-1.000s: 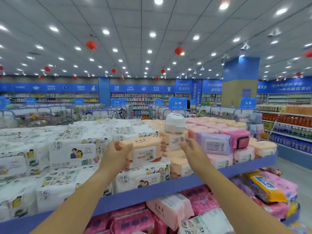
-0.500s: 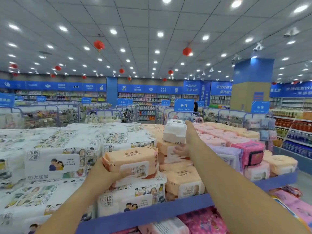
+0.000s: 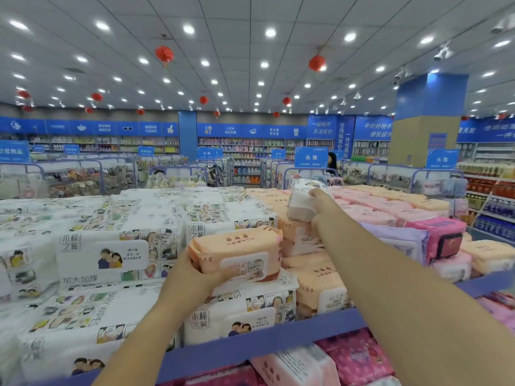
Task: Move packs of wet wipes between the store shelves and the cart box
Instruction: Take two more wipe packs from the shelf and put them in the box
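My left hand (image 3: pixel 199 274) grips an orange pack of wet wipes (image 3: pixel 237 253) by its left end, holding it just above the white packs at the front of the top shelf (image 3: pixel 278 337). My right hand (image 3: pixel 323 210) reaches further back and grips a small white pack (image 3: pixel 299 203) that sits on top of the stacked orange packs (image 3: pixel 315 282). My right forearm crosses the lower right of the view and hides part of the shelf's contents. The cart box is out of view.
Large white baby-wipe packs (image 3: pixel 103 257) fill the shelf's left side. Pink, purple and magenta packs (image 3: pixel 434 235) lie to the right. Pink packs (image 3: pixel 354 358) fill the shelf below the blue edge. More shelves, a blue pillar (image 3: pixel 429 121) and a distant person (image 3: pixel 332 161) stand behind.
My left hand has drawn the orange pack toward me and slightly right. My right hand has stretched back and closed on the small white pack on the orange stack.
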A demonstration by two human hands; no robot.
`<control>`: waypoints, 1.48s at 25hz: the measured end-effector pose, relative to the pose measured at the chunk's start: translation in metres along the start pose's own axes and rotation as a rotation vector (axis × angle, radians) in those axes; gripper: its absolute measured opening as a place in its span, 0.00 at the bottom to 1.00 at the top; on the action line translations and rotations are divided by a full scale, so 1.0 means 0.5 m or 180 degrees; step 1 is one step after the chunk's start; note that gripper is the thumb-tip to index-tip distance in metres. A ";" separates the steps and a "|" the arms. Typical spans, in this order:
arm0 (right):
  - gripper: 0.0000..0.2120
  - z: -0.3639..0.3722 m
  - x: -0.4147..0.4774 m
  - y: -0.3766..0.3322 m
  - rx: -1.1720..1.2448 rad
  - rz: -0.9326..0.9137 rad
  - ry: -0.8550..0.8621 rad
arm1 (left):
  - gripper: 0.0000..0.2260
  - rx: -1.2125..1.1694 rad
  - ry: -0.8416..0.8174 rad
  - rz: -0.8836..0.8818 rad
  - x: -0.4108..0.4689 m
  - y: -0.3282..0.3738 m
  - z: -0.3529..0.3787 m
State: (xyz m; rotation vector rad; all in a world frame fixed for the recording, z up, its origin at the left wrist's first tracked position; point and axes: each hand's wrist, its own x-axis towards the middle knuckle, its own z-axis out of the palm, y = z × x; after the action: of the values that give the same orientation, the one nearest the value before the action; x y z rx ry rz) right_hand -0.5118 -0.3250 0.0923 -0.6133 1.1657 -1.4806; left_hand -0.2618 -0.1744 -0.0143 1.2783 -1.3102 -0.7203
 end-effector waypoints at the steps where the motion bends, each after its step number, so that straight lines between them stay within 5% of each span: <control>1: 0.28 -0.009 0.006 0.000 0.0029 -0.0031 -0.0044 | 0.28 -0.0022 0.0029 0.0016 -0.001 0.000 0.001; 10: 0.16 -0.128 -0.063 0.127 0.1566 -0.0046 -0.0246 | 0.30 0.0019 0.0008 0.0099 0.005 0.001 0.011; 13: 0.18 -0.138 -0.075 0.148 0.1959 0.0179 -0.0545 | 0.21 0.0148 -0.0189 0.0294 -0.003 0.017 0.015; 19: 0.24 -0.194 -0.129 0.142 0.0987 -0.0586 -0.0789 | 0.16 -0.0003 -0.0100 0.0192 -0.015 0.032 0.009; 24: 0.19 -0.244 -0.216 0.146 0.0680 -0.1009 -0.0788 | 0.29 -0.0511 0.0255 0.0058 -0.028 0.027 -0.026; 29: 0.11 -0.257 -0.304 0.174 0.0419 -0.0974 -0.0989 | 0.17 -0.1235 0.0207 -0.0266 -0.089 0.021 -0.097; 32: 0.20 -0.247 -0.351 0.197 0.0401 -0.0839 -0.1339 | 0.23 -0.1452 0.0231 -0.0463 -0.146 0.011 -0.159; 37: 0.16 -0.229 -0.420 0.276 0.0578 -0.0294 -0.1880 | 0.35 -0.1448 0.0704 -0.0563 -0.314 0.010 -0.279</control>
State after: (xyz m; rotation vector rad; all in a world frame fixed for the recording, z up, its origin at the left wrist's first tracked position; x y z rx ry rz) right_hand -0.4955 -0.0780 -0.0302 -0.9084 0.5465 -1.3316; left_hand -0.1628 0.0104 -0.0264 1.0711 -0.8015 -0.9122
